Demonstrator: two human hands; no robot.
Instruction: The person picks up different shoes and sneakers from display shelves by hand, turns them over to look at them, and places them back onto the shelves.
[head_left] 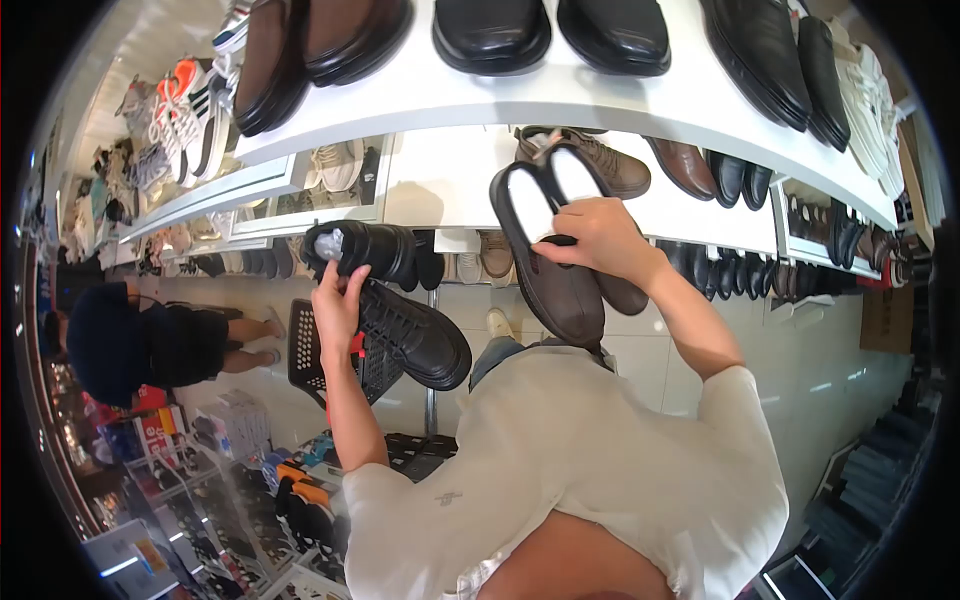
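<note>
My left hand (340,300) pinches a pair of black lace-up shoes (415,335) by the heel collars. One shoe hangs with its toe toward me; the other lies sideways above it, crumpled paper inside its opening. In my right hand (600,235) is a pair of dark brown slip-on shoes (560,290) with white insoles, gripped at the inner sides with toes pointing down toward me. Both pairs are in the air in front of the shelf. Just behind the brown pair, a brown lace-up shoe (605,165) stands on the white lower shelf (440,180).
A white upper shelf (400,135) overhangs the lower one and bears black shoes (490,35) and brown shoes (355,40). White sneakers (180,130) stand at left. A black basket (305,345) is beside my left forearm. Another person (150,345) in dark clothes stands farther left.
</note>
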